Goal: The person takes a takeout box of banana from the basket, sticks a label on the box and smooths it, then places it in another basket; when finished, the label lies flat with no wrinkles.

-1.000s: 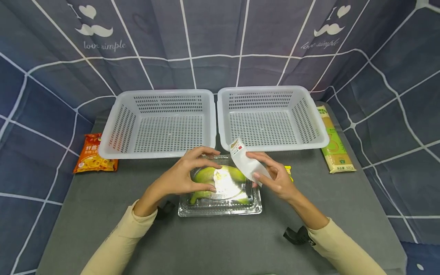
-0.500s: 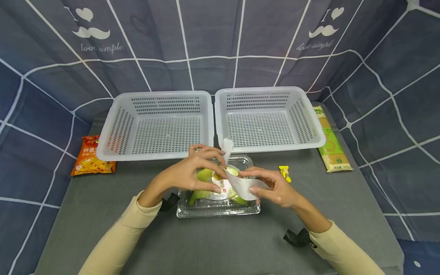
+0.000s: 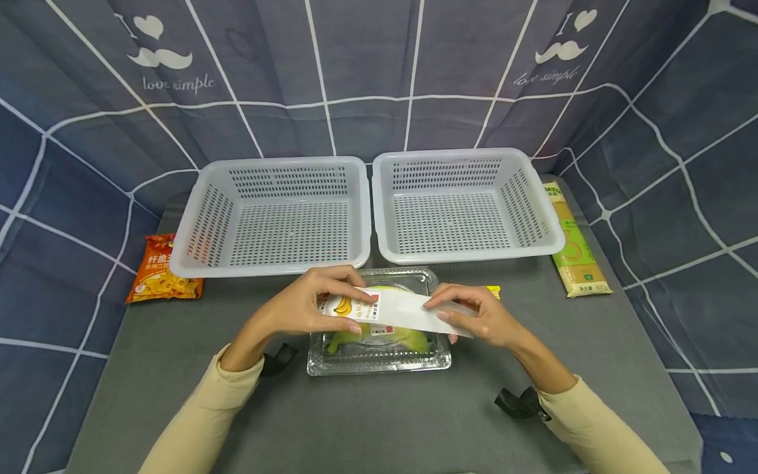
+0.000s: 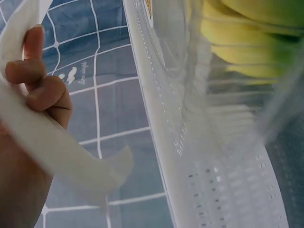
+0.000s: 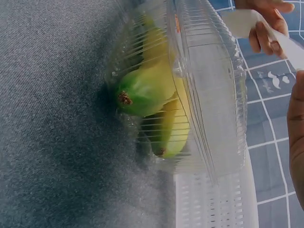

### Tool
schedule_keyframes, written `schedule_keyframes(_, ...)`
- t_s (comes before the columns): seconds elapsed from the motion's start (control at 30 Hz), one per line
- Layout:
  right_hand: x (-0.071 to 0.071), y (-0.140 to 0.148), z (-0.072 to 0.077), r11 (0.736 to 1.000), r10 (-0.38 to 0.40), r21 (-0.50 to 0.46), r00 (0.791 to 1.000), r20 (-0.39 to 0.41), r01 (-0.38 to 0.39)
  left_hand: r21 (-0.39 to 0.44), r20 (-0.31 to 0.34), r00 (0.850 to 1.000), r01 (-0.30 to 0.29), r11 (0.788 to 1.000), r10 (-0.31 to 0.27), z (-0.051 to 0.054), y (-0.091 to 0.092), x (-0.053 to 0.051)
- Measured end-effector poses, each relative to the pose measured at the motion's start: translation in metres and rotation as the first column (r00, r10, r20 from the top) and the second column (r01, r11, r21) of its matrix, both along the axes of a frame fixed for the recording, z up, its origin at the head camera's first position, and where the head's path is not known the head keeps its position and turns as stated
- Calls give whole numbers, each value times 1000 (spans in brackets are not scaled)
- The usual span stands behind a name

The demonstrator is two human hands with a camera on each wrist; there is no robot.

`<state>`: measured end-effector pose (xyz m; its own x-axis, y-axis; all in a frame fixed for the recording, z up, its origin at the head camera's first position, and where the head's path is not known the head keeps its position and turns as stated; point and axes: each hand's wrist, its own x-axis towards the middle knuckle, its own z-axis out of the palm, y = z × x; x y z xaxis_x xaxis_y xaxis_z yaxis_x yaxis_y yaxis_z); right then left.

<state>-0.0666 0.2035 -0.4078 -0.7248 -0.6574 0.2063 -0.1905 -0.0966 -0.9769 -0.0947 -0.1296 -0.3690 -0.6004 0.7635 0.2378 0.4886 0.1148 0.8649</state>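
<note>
A white paper label strip (image 3: 403, 309), printed with bananas near its left end, stretches between both hands above a clear plastic clamshell box (image 3: 379, 364). My left hand (image 3: 308, 299) holds the printed end, index finger along its upper edge and thumb at its lower edge. At the plain end, my right hand (image 3: 482, 316) pinches the strip between thumb and fingers. Green-yellow bananas (image 5: 147, 90) lie inside the box, which looks closed. The strip (image 4: 52, 142) curves across the left wrist view. Hands and strip hide part of the lid.
Two white perforated baskets, left (image 3: 290, 230) and right (image 3: 450, 224), stand side by side behind the box. An orange snack bag (image 3: 166, 273) lies at left, a green-yellow packet (image 3: 576, 247) at right. A small yellow packet (image 3: 494, 291) is partly hidden behind my right hand.
The strip has swung from slanting up out of my right hand to lying nearly level, its banana print now showing. My left hand, earlier apart from the strip, now holds its other end.
</note>
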Motion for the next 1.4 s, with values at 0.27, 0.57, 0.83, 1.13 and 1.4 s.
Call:
schedule_keyframes(0.27, 7, 8, -9, 999, 4, -36, 1000, -17, -4, 34, 11, 999, -48, 998, 48, -13, -32, 26)
schedule_keyframes(0.57, 12, 13, -34, 964, -222, 93, 948, -227, 248, 195, 78, 997, -27, 980, 12, -50, -71, 64)
schedule_keyframes(0.83, 13, 13, -54, 930, -224, 243, 950, -216, 274, 225, 233, 969, 33, 974, -87, -76, -95, 95)
schedule_keyframes(1.13, 14, 11, -55, 928, -197, 287, 967, -161, 237, -7, 289, 957, -39, 999, 39, -100, -108, 108)
schedule_keyframes(1.4, 14, 9, -55, 924, -189, 308, 971, -144, 226, -233, 135, 975, -142, 962, 177, -107, -103, 106)
